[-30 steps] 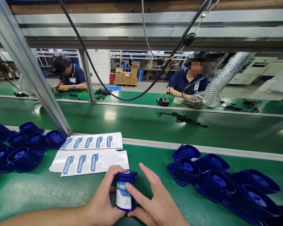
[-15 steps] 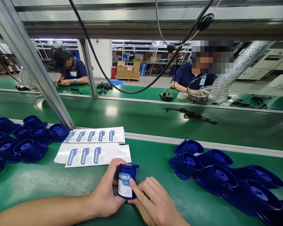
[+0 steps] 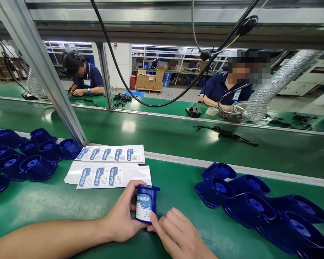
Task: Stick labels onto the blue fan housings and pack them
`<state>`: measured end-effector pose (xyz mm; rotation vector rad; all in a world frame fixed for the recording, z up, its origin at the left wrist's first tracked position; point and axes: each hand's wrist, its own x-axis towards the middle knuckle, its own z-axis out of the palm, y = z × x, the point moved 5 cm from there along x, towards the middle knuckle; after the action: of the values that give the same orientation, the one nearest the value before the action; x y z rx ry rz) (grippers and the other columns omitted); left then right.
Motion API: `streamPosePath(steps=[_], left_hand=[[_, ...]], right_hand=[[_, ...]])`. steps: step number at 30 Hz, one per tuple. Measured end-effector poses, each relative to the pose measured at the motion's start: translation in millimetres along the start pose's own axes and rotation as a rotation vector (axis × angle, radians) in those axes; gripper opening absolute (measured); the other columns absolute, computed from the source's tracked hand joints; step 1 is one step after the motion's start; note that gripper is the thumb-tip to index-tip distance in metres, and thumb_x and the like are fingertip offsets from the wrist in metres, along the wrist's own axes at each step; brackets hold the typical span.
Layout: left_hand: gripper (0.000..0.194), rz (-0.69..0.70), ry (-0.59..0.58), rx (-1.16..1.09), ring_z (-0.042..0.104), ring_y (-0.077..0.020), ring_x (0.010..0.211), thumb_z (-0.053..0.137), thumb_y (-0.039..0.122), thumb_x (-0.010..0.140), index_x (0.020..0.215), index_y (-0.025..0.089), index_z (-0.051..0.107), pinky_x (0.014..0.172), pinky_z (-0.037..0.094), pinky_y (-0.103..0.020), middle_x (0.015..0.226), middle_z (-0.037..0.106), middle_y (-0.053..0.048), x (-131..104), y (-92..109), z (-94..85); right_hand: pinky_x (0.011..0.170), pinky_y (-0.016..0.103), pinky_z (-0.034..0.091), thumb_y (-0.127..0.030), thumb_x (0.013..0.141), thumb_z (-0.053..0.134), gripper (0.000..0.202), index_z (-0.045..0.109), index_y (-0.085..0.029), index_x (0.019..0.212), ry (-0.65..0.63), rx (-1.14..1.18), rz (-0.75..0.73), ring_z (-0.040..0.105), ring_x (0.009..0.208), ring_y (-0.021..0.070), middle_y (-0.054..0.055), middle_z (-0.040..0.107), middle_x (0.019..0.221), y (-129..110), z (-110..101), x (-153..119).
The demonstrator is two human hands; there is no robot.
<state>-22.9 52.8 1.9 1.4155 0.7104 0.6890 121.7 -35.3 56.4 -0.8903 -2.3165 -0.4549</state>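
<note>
In the middle foreground is a blue plastic pump housing (image 3: 153, 201) with a white and blue label (image 3: 143, 207) printed "5000L/H" on its side. My left hand (image 3: 124, 212) is wrapped around the housing from the left, thumb and fingers at its top and bottom. At the label's lower right corner, a fingertip of my right hand (image 3: 175, 230) presses on the surface; its other fingers are curled, one tip under the housing's lower edge. Just behind the hands lie sheets of printed labels (image 3: 129, 178) in two stacks.
Several blue housings (image 3: 248, 208) lie at right, and more housings (image 3: 37, 167) stand at left. A metal post (image 3: 56, 86) rises behind the label sheets. Black cables (image 3: 226, 133) lie on the green belt beyond. Two co-workers (image 3: 88, 79) sit across the line.
My right fingertip has slid down the label from its right edge to its lower corner. The left hand keeps its hold. The view has shifted slightly.
</note>
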Motion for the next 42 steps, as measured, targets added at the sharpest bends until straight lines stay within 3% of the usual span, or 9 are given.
streamPosePath(steps=[5,11,15,19,23,26,29,36,42], left_hand=[[0.088,-0.038,0.104,0.030,0.065,-0.0197,0.093,0.083,0.012,0.066,0.138,0.031,0.036,0.071,0.057,-0.030,0.118,0.058,-0.005,2.6,-0.7,-6.7],[0.092,0.383,0.104,0.374,0.061,-0.0229,0.108,0.075,0.005,0.065,0.146,0.036,0.048,0.082,0.056,-0.031,0.133,0.050,-0.007,-4.5,21.8,-4.6],[0.106,0.426,0.093,0.404,0.059,-0.0251,0.116,0.077,0.007,0.067,0.160,0.038,0.038,0.096,0.057,-0.036,0.139,0.046,-0.009,-6.3,19.7,-4.8],[0.114,0.431,0.065,0.374,0.058,-0.0273,0.121,0.078,0.006,0.065,0.164,0.038,0.032,0.099,0.056,-0.038,0.140,0.046,-0.009,-5.1,17.0,-4.1],[0.110,0.377,0.077,0.344,0.060,-0.0232,0.106,0.079,0.005,0.062,0.159,0.040,0.038,0.088,0.056,-0.034,0.137,0.048,-0.008,-2.7,18.6,-5.1],[0.098,0.362,0.076,0.312,0.060,-0.0214,0.100,0.077,0.004,0.061,0.148,0.037,0.047,0.078,0.054,-0.030,0.132,0.051,-0.007,-1.9,21.9,-5.3],[0.083,0.384,0.059,0.271,0.060,-0.0250,0.109,0.078,0.005,0.067,0.140,0.033,0.051,0.087,0.055,-0.035,0.128,0.053,-0.008,-2.5,22.7,-4.2],[0.088,0.310,0.029,-0.019,0.059,-0.0269,0.122,0.092,0.018,0.069,0.141,0.032,0.044,0.106,0.054,-0.040,0.136,0.048,-0.008,-0.1,9.3,-4.7],[0.097,0.202,0.036,-0.142,0.062,-0.0277,0.118,0.098,0.023,0.063,0.141,0.030,0.042,0.103,0.054,-0.042,0.131,0.055,-0.010,1.4,-2.9,-3.3]], right_hand=[[0.047,0.034,0.034,-0.002,0.093,0.070,0.014,0.075,-0.010,0.104,0.054,0.019,-0.065,0.048,0.052,0.0122,-0.003,0.063,0.059,-2.8,-15.1,0.2],[0.057,0.032,0.051,-0.012,0.098,0.064,0.025,0.072,-0.018,0.121,0.228,0.272,0.344,0.061,0.064,0.0157,0.003,0.068,0.076,36.0,-17.1,-18.9],[0.055,0.026,0.054,-0.011,0.098,0.064,0.033,0.070,-0.022,0.128,0.235,0.424,0.594,0.061,0.064,0.0132,0.000,0.064,0.078,53.3,-1.1,-24.1],[0.059,0.027,0.055,-0.015,0.099,0.065,0.030,0.070,-0.023,0.127,0.203,0.462,0.678,0.061,0.064,0.0129,0.000,0.065,0.080,55.4,7.7,-24.0],[0.056,0.026,0.054,-0.012,0.099,0.065,0.030,0.070,-0.020,0.127,0.190,0.436,0.529,0.061,0.065,0.0131,0.002,0.066,0.082,46.0,4.6,-20.6],[0.060,0.030,0.058,-0.037,0.098,0.072,0.044,0.066,-0.016,0.136,0.092,0.332,0.375,0.068,0.073,0.0175,0.007,0.070,0.089,33.5,6.9,-17.3],[0.061,0.032,0.059,-0.055,0.094,0.073,0.064,0.062,-0.014,0.142,0.028,0.202,0.313,0.070,0.075,0.0199,0.010,0.072,0.094,27.0,10.6,-15.6],[0.062,0.032,0.058,-0.044,0.097,0.074,0.052,0.067,-0.008,0.134,0.116,0.134,0.272,0.070,0.076,0.0203,0.013,0.073,0.095,31.1,4.9,-14.4],[0.046,0.031,0.040,-0.019,0.103,0.064,0.018,0.072,-0.006,0.112,0.103,-0.035,0.005,0.055,0.051,0.0135,0.001,0.068,0.063,9.5,-3.1,-0.5]])
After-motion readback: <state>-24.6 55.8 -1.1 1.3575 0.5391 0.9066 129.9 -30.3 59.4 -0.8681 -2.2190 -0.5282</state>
